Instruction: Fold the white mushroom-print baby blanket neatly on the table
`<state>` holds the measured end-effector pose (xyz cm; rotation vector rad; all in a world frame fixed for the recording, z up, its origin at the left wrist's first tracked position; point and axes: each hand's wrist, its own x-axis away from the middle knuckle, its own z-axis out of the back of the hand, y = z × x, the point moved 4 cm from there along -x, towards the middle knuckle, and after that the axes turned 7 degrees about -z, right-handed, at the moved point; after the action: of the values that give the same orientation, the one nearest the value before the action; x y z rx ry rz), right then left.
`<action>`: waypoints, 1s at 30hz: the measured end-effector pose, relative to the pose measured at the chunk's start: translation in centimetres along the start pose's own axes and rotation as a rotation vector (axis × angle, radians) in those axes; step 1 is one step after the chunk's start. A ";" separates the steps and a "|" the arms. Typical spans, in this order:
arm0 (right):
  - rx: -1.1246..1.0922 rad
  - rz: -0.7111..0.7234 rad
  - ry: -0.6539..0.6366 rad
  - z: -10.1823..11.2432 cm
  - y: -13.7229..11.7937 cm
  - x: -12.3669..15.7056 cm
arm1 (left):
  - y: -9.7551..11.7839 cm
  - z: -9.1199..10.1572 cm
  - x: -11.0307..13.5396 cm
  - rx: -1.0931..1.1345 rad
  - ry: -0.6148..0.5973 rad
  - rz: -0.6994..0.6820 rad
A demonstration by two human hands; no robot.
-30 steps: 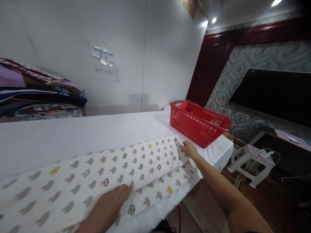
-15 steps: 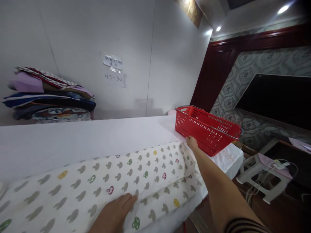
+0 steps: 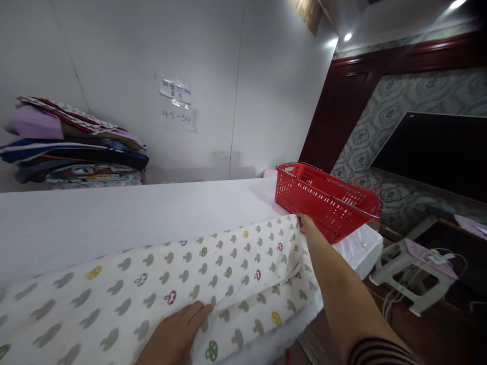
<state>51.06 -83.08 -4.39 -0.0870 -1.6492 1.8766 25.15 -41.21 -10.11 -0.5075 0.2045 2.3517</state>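
Observation:
A white cloth printed with grey, green, yellow and red mushrooms lies folded lengthwise across the white-covered table. My right hand reaches to its far right corner, fingers closed on the cloth beside the red basket. Nearer to me, my left hand is at the front edge of the upper layer, its fingers together over the fold and its thumb hidden. Below that fold a lower layer of the same cloth shows.
A red plastic basket with metal handles stands at the table's right end. Stacked folded fabrics lie against the wall at left. Right of the table are a plastic stool with cables and a dark television.
My right hand has drawn the cloth's right corner slightly outward and up, so that end lies straighter. My left hand stays at the fold. The view has shifted slightly.

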 end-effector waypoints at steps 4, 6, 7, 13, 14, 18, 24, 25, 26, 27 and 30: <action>0.119 -0.035 0.002 1.0 1.7 1.1 | 0.0 0.5 -0.5 0.057 -0.115 0.093; 0.186 -0.016 0.007 1.8 2.5 2.1 | 0.1 0.7 -0.7 0.079 -0.162 0.100; 0.222 0.002 0.013 2.4 2.8 2.7 | 0.2 0.7 -0.8 0.086 -0.183 0.096; 0.472 0.209 0.066 6.3 4.0 7.2 | 0.3 1.2 -1.2 0.085 -0.296 0.099; 0.511 0.232 0.063 6.6 4.3 8.0 | 0.3 1.4 -1.4 0.089 -0.305 0.097; 0.643 0.223 -0.031 6.5 5.4 10.7 | 0.4 1.5 -1.6 0.114 -0.297 0.099; 0.799 0.146 -0.119 5.1 6.0 11.7 | 0.2 1.0 -1.2 0.108 -0.226 0.101; 0.831 0.143 -0.115 4.9 6.0 11.6 | 0.2 1.1 -1.2 0.109 -0.219 0.098; 0.864 0.141 -0.109 4.8 5.9 11.4 | 0.3 1.3 -1.3 0.110 -0.216 0.094; 0.897 0.139 -0.101 4.7 5.8 11.3 | 0.4 1.4 -1.4 0.111 -0.216 0.088; 0.980 0.127 -0.078 4.3 5.6 11.1 | 0.6 1.7 -1.6 0.104 -0.216 0.076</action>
<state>38.03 -81.49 -4.68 0.2964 -0.6221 2.5956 25.32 -42.11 -7.93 -0.1963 0.2476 2.4332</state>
